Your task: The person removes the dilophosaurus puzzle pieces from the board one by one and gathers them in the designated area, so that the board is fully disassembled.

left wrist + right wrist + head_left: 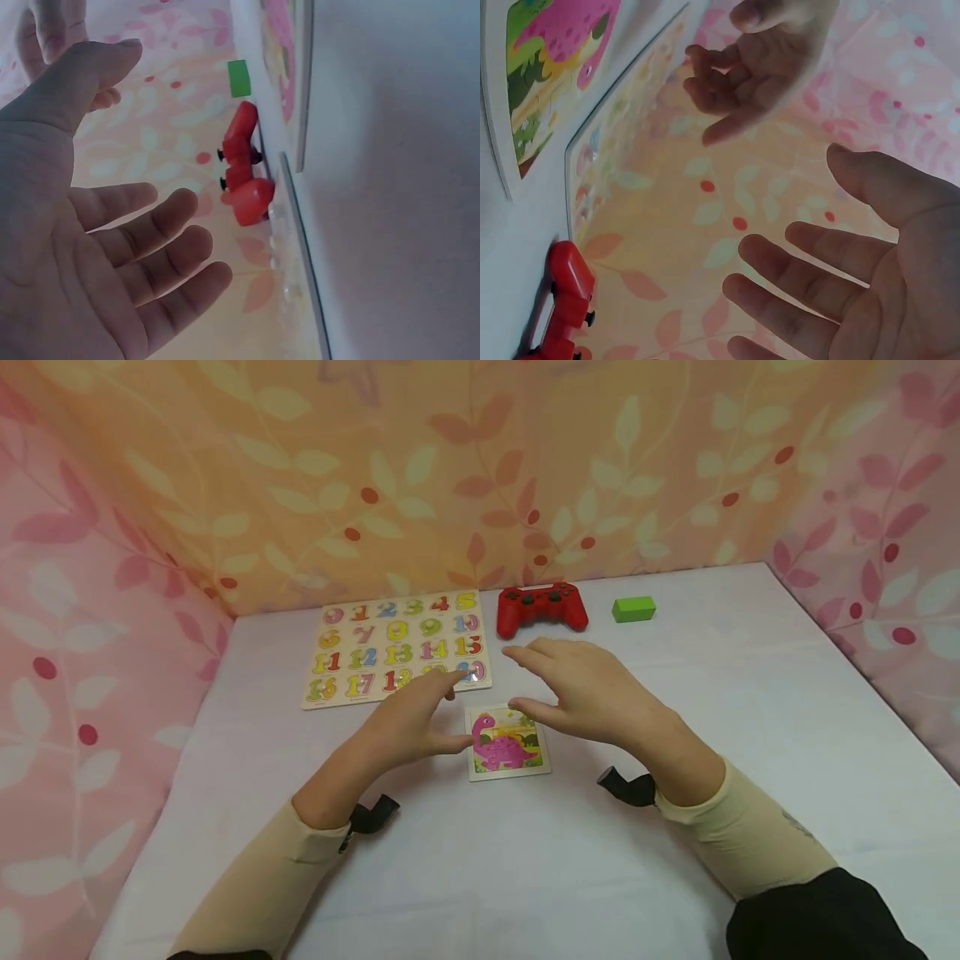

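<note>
A small square dinosaur puzzle (508,752) with a pink long-necked dinosaur lies flat on the white table. My left hand (411,720) hovers at its left side, thumb and fingers spread apart, holding nothing. On the other side my right hand (588,693) is held over the puzzle's upper right corner, its fingers loosely extended and nothing in them. Both wrist views show the palms facing each other with bare fingers. Behind the left hand lies a number board (390,647) with colourful digits, its lower right part partly covered by the fingers.
A red game controller (542,608) lies at the back, right of the number board. Further right is a green block (633,609). Patterned cloth (480,468) hangs around the back and sides of the white table (480,877).
</note>
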{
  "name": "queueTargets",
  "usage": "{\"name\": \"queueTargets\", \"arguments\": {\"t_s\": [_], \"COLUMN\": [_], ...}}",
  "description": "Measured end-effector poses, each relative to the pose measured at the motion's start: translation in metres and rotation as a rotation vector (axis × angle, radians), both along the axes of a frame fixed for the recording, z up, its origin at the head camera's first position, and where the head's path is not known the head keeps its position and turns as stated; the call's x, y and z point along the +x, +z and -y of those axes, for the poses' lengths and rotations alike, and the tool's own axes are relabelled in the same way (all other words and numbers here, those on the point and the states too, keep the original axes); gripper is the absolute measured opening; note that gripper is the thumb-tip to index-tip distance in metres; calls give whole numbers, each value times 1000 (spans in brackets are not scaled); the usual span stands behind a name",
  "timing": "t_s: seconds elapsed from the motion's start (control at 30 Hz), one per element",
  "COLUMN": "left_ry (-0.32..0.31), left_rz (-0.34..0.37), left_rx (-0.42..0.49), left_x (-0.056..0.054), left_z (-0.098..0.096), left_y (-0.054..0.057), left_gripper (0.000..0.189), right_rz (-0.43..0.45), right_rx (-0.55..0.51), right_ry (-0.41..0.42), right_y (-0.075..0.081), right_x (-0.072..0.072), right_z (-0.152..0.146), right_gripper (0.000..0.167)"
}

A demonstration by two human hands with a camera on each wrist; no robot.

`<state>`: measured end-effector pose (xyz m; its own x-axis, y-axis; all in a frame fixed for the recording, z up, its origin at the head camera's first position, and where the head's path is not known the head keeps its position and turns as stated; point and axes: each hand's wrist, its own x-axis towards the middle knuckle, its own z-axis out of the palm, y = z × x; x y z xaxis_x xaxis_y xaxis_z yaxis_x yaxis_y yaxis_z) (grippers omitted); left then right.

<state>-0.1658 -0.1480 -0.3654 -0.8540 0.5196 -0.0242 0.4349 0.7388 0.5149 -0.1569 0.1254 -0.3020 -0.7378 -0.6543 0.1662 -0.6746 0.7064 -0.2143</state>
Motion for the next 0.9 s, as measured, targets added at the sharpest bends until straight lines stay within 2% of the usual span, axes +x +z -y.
{"name": "queueTargets", "arguments": {"t_s": [0.27, 0.53, 0.67, 0.9], "left_ry": [-6, -26, -8, -36], "left_rz": [92, 169, 193, 193], "left_rx": [-77, -89, -88, -133], "left_x": [0, 0, 1, -1], "left_z": [-6, -8, -6, -5], "left_y": [-15, -28, -30, -30], "left_gripper": [95, 104, 104, 101], "right_rz": [75, 178, 218, 345], "right_rx": [22, 127, 137, 126], "right_ry": [34, 36, 58, 94], "right_y": [-6, -32, -45, -66], "right_x": [-3, -5, -9, -28], "right_z": [18, 39, 46, 44], "right_gripper": [62, 62, 55, 51]}}
